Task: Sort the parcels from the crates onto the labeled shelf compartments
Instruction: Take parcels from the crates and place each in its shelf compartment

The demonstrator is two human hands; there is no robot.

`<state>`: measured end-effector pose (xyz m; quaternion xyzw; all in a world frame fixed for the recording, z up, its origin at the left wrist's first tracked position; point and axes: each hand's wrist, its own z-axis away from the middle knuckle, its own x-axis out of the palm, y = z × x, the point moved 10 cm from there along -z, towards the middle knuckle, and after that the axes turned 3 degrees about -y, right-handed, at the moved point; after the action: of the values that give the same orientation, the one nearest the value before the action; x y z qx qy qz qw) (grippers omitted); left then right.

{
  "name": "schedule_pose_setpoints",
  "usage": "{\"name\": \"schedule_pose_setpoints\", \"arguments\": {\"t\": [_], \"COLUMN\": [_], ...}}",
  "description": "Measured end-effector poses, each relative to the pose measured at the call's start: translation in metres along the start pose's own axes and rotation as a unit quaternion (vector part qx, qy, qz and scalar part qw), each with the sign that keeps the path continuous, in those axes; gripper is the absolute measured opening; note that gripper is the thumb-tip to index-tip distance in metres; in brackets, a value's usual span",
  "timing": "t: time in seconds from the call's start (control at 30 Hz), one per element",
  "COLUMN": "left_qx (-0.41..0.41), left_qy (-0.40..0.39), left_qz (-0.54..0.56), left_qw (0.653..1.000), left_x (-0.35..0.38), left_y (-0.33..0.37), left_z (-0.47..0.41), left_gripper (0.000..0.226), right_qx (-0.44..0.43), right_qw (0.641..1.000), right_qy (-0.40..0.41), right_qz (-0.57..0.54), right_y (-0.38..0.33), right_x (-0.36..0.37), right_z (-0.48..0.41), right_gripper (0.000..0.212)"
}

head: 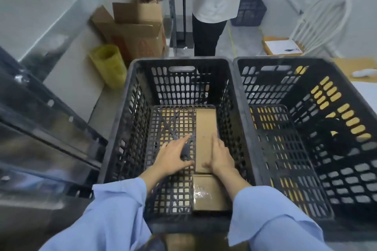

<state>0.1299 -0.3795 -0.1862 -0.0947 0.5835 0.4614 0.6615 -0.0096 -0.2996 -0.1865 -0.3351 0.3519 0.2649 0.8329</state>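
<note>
Here, parcel (205,128) — between left grip (173,157), right grip (221,159)

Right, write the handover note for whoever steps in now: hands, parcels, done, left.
Left hand: open, fingers spread on the floor of the left crate, beside the long cardboard parcel.
Right hand: lies along that parcel's right edge; grip unclear.
Parcels: the long one and a smaller taped parcel nearer the person, both in the left crate. None shows in the right crate.
Done: cannot tell; the shelf at left is blurred.
Left: shelve both parcels.
</note>
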Motion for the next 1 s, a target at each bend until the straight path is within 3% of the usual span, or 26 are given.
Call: {"name": "schedule_pose_setpoints", "arguments": {"t": [0.4, 0.7, 1.0], "left_qx": [0.003, -0.04, -0.06], "left_qy": [-0.08, -0.034, -0.026], "left_qz": [0.046, 0.112, 0.194], "left_qw": [0.996, 0.992, 0.979], "left_x": [0.045, 0.03, 0.029], "left_y": [0.004, -0.027, -0.029], "left_z": [-0.007, -0.013, -0.018], "left_gripper": [0.109, 0.114, 0.115], "right_qx": [0.026, -0.042, -0.012], "right_qw": [0.997, 0.994, 0.994], "right_qy": [-0.035, -0.038, -0.07], "right_qz": [-0.063, -0.097, -0.082], "right_y": [0.015, -0.012, -0.009], "right_x": [0.022, 0.018, 0.025], "right_z": [-0.009, -0.026, -0.042], "right_gripper": [0.131, 0.129, 0.143]}}
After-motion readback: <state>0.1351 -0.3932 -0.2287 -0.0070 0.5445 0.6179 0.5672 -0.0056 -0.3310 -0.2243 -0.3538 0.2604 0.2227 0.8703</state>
